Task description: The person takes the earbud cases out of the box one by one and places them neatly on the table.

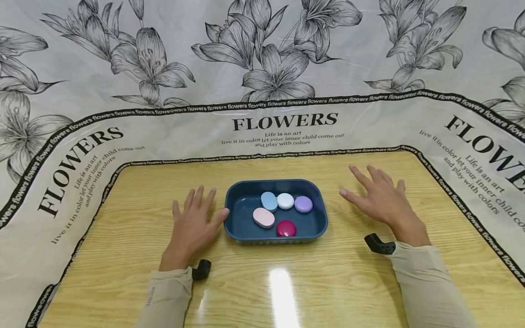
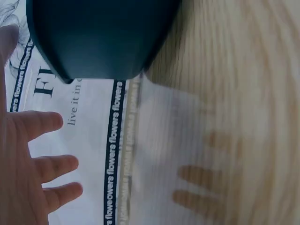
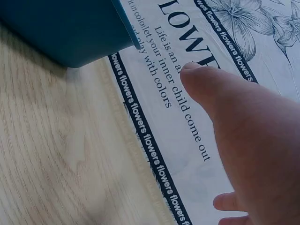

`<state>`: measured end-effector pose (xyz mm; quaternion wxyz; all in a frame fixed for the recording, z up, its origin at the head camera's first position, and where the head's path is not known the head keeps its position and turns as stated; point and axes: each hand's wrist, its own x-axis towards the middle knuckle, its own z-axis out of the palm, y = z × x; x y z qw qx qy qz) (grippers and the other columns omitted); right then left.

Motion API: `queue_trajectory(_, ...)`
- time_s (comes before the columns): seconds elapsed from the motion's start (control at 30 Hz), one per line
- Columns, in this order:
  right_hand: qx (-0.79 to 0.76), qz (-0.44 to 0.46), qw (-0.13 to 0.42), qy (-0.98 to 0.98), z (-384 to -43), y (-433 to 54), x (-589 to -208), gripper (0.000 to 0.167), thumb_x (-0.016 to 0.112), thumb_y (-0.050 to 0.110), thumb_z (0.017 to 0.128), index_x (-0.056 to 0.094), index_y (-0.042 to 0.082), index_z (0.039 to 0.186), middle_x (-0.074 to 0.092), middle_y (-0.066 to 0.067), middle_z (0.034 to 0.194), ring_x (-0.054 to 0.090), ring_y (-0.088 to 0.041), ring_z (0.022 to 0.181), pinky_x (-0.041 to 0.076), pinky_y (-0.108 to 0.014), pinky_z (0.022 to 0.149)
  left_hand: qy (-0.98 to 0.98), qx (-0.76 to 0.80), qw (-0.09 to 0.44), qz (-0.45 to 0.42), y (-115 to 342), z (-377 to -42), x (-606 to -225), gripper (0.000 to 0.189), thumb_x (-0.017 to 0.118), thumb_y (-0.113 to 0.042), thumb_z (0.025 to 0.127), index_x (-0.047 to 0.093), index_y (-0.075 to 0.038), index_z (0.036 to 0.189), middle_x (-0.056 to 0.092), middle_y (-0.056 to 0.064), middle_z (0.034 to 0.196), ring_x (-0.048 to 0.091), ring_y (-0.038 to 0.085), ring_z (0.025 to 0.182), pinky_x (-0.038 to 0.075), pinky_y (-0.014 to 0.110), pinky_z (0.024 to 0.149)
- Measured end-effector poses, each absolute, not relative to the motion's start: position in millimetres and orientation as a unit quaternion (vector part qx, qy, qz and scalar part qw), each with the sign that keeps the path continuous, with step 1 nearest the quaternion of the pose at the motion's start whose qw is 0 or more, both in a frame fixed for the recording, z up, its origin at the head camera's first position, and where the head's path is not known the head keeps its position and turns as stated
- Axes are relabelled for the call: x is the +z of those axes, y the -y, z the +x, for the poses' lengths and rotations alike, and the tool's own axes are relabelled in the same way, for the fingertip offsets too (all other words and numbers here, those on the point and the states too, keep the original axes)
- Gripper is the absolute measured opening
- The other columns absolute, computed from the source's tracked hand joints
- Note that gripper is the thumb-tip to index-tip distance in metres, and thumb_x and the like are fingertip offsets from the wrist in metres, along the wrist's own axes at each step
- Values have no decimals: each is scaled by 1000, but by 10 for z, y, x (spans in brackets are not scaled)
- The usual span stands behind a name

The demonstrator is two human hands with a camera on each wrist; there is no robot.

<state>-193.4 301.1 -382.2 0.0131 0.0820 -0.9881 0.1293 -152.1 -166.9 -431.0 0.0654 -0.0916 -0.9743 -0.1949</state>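
Note:
A dark blue rectangular tub (image 1: 242,214) stands on the table between the hands. Inside it lie several smooth rounded pieces: a light blue one (image 1: 269,201), a white one (image 1: 285,201), a purple one (image 1: 303,204), a pale pink one (image 1: 264,218) and a glossy dark red one (image 1: 286,228). Left of the tub is my left hand (image 1: 193,228), fingers spread, its thumb tip right at the tub's left rim in the head view. My right hand (image 1: 383,200) hovers to the right, apart from the tub, fingers extended and holding nothing.
The wood-grain table (image 1: 238,287) carries a bright light reflection in front of the tub. Behind and along both sides hangs a white cloth (image 1: 184,136) with flower drawings and lettering. Each wrist wears a small black camera mount (image 1: 202,269).

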Motion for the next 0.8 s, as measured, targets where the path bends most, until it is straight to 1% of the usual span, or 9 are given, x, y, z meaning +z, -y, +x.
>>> queue_trajectory(0.1, 126, 89, 23, 988, -1922, -2993, -3829, 86, 44, 73, 94, 17, 29, 162, 26, -31, 156, 23, -56, 139, 7, -85, 99, 969, -218, 69, -97, 1628, -1520, -4309, 77, 35, -69, 99, 34, -19, 158, 27, 15, 162, 21, 38, 148, 2, 72, 113)
queue_trajectory(0.2, 125, 101, 32, 987, -1918, -2973, -3849, 83, 44, 69, 96, 17, 27, 163, 36, -31, 151, 33, -54, 135, 18, -80, 100, 961, -245, 75, -104, 1577, -1516, -4305, 73, 36, -65, 101, 38, -17, 156, 35, 14, 158, 30, 35, 145, 8, 70, 114)
queue_trajectory(0.27, 128, 107, 32, 985, -1919, -2959, -3861, 82, 43, 68, 97, 16, 27, 163, 40, -30, 149, 38, -53, 133, 26, -77, 100, 957, -258, 78, -108, 1537, -1518, -4307, 72, 36, -64, 101, 40, -16, 155, 39, 13, 156, 33, 34, 144, 11, 69, 114)
queue_trajectory(0.33, 135, 113, 27, 984, -1920, -2948, -3870, 81, 43, 67, 98, 15, 28, 163, 42, -29, 148, 41, -52, 132, 32, -75, 98, 955, -263, 77, -112, 1494, -1517, -4305, 73, 35, -65, 101, 40, -16, 155, 41, 11, 155, 35, 32, 143, 13, 67, 115)
queue_trajectory(0.47, 149, 117, 11, 982, -1916, -2933, -3876, 81, 42, 67, 98, 12, 29, 163, 42, -29, 148, 41, -52, 132, 34, -75, 98, 954, -263, 76, -119, 1421, -1515, -4310, 75, 34, -67, 100, 40, -16, 155, 44, 9, 154, 38, 31, 142, 16, 65, 115)
queue_trajectory(0.63, 162, 116, 5, 980, -1907, -2902, -3869, 79, 42, 67, 98, 12, 32, 162, 42, -29, 148, 42, -51, 132, 35, -74, 97, 951, -271, 78, -123, 1375, -1504, -4324, 75, 34, -67, 100, 39, -17, 155, 46, 9, 152, 40, 29, 141, 20, 60, 116)
queue_trajectory(0.8, 185, 130, 22, 974, -1923, -2845, -3857, 73, 44, 61, 101, 20, 29, 162, 45, -28, 147, 42, -49, 133, 35, -70, 100, 948, -284, 79, -124, 1363, -1493, -4327, 74, 36, -65, 101, 39, -16, 155, 47, 9, 150, 42, 30, 140, 24, 56, 116)
